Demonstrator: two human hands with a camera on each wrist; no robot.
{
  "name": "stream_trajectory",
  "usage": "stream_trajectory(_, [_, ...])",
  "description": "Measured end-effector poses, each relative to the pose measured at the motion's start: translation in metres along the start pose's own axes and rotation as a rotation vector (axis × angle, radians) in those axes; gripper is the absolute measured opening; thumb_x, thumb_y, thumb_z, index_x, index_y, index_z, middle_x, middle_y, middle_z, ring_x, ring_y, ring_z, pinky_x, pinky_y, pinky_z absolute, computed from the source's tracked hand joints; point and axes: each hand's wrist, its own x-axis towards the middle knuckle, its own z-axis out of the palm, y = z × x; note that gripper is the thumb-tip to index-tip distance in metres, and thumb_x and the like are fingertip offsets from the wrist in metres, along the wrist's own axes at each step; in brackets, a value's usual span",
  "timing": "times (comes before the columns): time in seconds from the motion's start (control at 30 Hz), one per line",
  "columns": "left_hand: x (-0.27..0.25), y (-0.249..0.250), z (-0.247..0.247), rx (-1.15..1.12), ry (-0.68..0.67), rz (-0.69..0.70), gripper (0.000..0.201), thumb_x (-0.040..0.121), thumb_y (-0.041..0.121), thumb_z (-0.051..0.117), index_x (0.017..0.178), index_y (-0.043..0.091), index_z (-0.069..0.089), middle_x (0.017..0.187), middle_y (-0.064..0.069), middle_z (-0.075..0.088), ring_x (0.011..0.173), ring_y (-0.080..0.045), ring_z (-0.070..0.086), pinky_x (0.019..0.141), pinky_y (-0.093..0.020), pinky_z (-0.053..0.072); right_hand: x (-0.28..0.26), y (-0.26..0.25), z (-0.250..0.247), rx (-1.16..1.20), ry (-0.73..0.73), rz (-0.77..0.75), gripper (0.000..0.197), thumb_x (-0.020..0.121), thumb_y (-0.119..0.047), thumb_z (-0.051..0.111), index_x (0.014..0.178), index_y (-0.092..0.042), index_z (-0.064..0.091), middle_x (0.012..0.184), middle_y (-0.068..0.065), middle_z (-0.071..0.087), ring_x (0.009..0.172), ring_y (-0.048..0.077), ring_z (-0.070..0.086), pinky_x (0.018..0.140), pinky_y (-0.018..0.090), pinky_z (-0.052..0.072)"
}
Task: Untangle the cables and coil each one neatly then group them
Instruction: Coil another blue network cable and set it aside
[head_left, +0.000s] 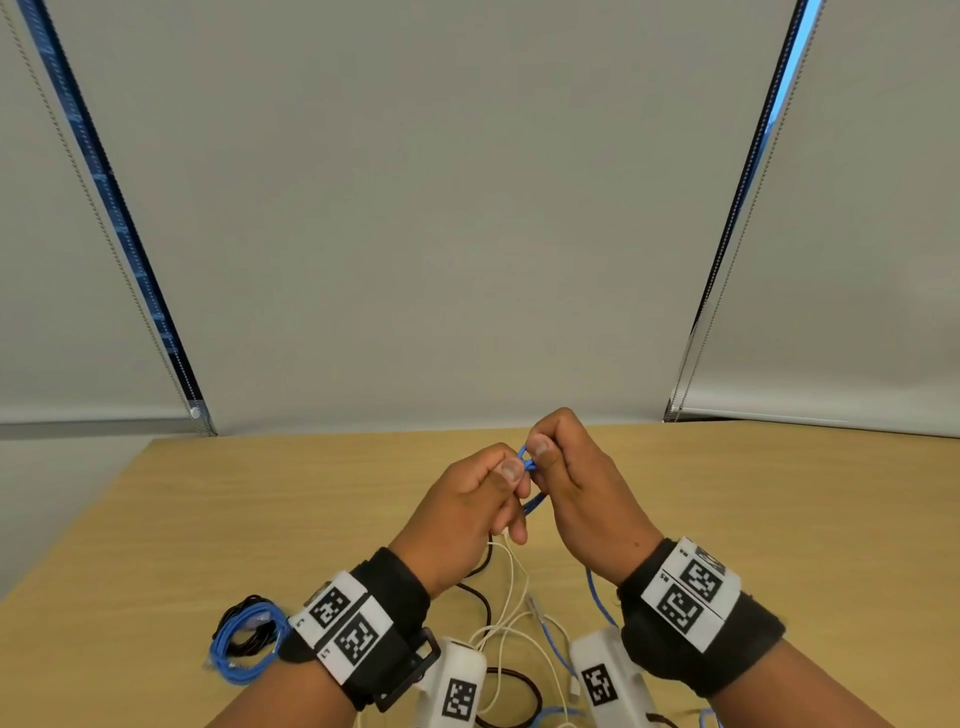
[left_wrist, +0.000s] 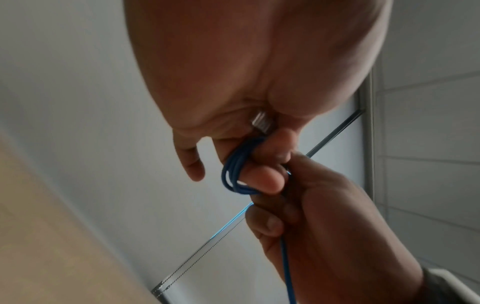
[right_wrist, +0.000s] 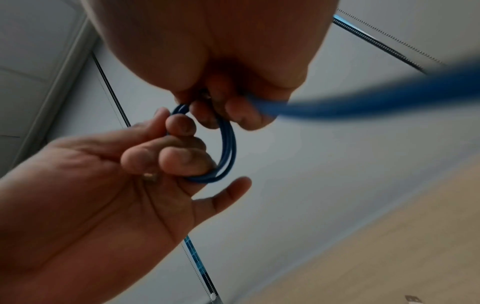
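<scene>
Both hands up over the table (head_left: 208, 519), frame centre: my left hand (head_left: 462, 514) pinches the small blue cable (head_left: 527, 460) coil, my right hand (head_left: 582, 499) is curled on its tail. Risk: tail snags the loose white cable (head_left: 511, 582) below (still tangled), loops spring off my fingers (right_wrist: 182, 125).

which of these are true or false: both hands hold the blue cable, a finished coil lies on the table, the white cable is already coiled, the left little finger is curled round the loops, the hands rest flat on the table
1. Both hands hold the blue cable. True: the left hand and right hand pinch its small loops.
2. A finished coil lies on the table. True: a blue and black coiled bundle lies to the left.
3. The white cable is coiled. False: it lies loose.
4. The left little finger curls round the loops. False: it sticks out free.
5. The hands rest flat on the table. False: they are raised.
</scene>
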Motion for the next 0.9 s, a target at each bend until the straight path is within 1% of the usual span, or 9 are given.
stream_trajectory(0.13, [-0.002, 0.0, 0.002, -0.014, 0.015, -0.006, 0.037, 0.101, 0.039, 0.039, 0.081, 0.014, 0.057, 0.048, 0.007, 0.038, 0.048, -0.017, 0.051, 0.069, -0.041, 0.048, 0.0, -0.001, 0.006, 0.017, 0.017, -0.006, 0.02, 0.108, -0.028, 0.039, 0.089, -0.028, 0.046, 0.069, 0.003, 0.058, 0.061, 0.025, 0.053, 0.06, 0.052, 0.049])
stream_trajectory(0.17, [-0.002, 0.001, 0.002, -0.016, 0.017, -0.006, 0.037, 0.102, 0.039, 0.039, 0.08, 0.015, 0.058, 0.047, 0.007, 0.039, 0.047, -0.017, 0.05, 0.069, -0.04, 0.048, 0.001, -0.002, 0.006, 0.027, 0.024, -0.016, 0.02, 0.108, -0.027, 0.039, 0.089, -0.028, 0.047, 0.069, 0.002, 0.059, 0.06, 0.022, 0.053, 0.059, 0.048, 0.05])
stream_trajectory(0.23, [-0.003, 0.004, -0.001, -0.037, 0.033, -0.012, 0.036, 0.101, 0.039, 0.039, 0.08, 0.017, 0.058, 0.048, 0.006, 0.039, 0.048, -0.018, 0.051, 0.069, -0.043, 0.05, 0.003, -0.001, 0.003, 0.048, 0.03, -0.033, 0.019, 0.107, -0.026, 0.043, 0.089, -0.027, 0.05, 0.07, -0.006, 0.062, 0.061, 0.009, 0.058, 0.057, 0.026, 0.049])
stream_trajectory(0.3, [-0.004, 0.008, -0.004, -0.09, 0.064, -0.028, 0.035, 0.101, 0.038, 0.04, 0.078, 0.019, 0.058, 0.049, 0.003, 0.037, 0.051, -0.021, 0.054, 0.078, -0.05, 0.053, 0.006, 0.002, -0.003, 0.046, 0.012, -0.026, 0.016, 0.105, -0.023, 0.049, 0.091, -0.026, 0.056, 0.075, -0.011, 0.067, 0.069, 0.006, 0.064, 0.063, 0.015, 0.047])
stream_trajectory(0.47, [-0.006, 0.012, -0.014, -0.424, 0.148, -0.058, 0.032, 0.101, 0.035, 0.05, 0.077, 0.016, 0.061, 0.05, -0.004, 0.035, 0.058, -0.029, 0.06, 0.077, -0.031, 0.055, 0.006, 0.017, -0.014, -0.044, -0.074, 0.021, 0.016, 0.103, -0.026, 0.053, 0.091, -0.027, 0.063, 0.07, -0.008, 0.063, 0.064, 0.005, 0.056, 0.061, 0.015, 0.041])
stream_trajectory(0.6, [-0.002, 0.018, -0.017, -0.605, 0.152, -0.052, 0.03, 0.1, 0.033, 0.05, 0.08, 0.013, 0.061, 0.053, -0.005, 0.038, 0.07, -0.036, 0.069, 0.083, -0.039, 0.054, -0.004, 0.027, -0.009, -0.021, -0.108, 0.039, 0.02, 0.105, -0.03, 0.046, 0.093, -0.03, 0.061, 0.061, -0.01, 0.056, 0.057, 0.003, 0.05, 0.058, 0.014, 0.041])
stream_trajectory(0.7, [0.003, 0.024, -0.023, -0.707, 0.192, -0.004, 0.032, 0.102, 0.032, 0.046, 0.08, 0.014, 0.062, 0.056, -0.005, 0.049, 0.092, -0.043, 0.073, 0.096, -0.046, 0.05, -0.01, 0.037, -0.006, -0.003, -0.096, 0.077, 0.02, 0.104, -0.034, 0.044, 0.096, -0.03, 0.061, 0.059, -0.013, 0.052, 0.055, 0.003, 0.048, 0.057, 0.015, 0.04])
stream_trajectory(0.8, [0.009, 0.03, -0.03, -0.751, 0.238, 0.051, 0.03, 0.104, 0.031, 0.041, 0.086, 0.013, 0.057, 0.082, -0.015, 0.073, 0.115, -0.046, 0.066, 0.102, -0.049, 0.045, -0.017, 0.046, -0.005, -0.033, -0.123, 0.123, 0.02, 0.105, -0.031, 0.046, 0.098, -0.03, 0.064, 0.06, -0.014, 0.054, 0.057, 0.002, 0.05, 0.059, 0.023, 0.044])
stream_trajectory(0.9, [0.015, 0.033, -0.035, -0.675, 0.276, 0.101, 0.028, 0.106, 0.028, 0.039, 0.093, 0.011, 0.057, 0.121, -0.02, 0.072, 0.122, -0.038, 0.064, 0.107, -0.047, 0.042, -0.027, 0.048, 0.001, -0.078, -0.256, 0.131, 0.018, 0.105, -0.033, 0.046, 0.106, -0.034, 0.065, 0.066, -0.017, 0.059, 0.062, 0.002, 0.056, 0.065, 0.026, 0.049])
